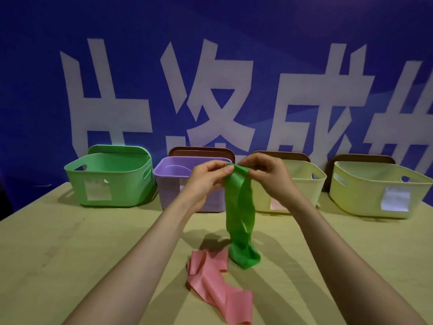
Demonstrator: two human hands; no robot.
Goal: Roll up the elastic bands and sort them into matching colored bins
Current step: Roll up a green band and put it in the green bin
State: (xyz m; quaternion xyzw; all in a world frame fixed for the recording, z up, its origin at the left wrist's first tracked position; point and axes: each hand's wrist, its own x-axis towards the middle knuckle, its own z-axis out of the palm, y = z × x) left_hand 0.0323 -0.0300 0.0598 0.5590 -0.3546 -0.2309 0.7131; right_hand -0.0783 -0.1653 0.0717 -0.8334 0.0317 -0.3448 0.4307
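A green elastic band (pixel 239 212) hangs from both hands above the table, its lower end bunched on the tabletop. My left hand (pixel 206 181) pinches its top edge from the left, and my right hand (pixel 267 177) pinches the same edge from the right, the two hands close together. A pink band (pixel 215 287) lies crumpled flat on the table just below and left of the green one. A green bin (pixel 112 179) stands at the back left, with a purple bin (pixel 171 174) beside it, partly hidden by my left hand.
Two pale yellow bins (pixel 302 181) (pixel 379 191) stand at the back right, each with a white label. Brown lids lean behind the bins against a blue wall with large white characters. The wooden table (pixel 70 249) stretches wide on both sides of my arms.
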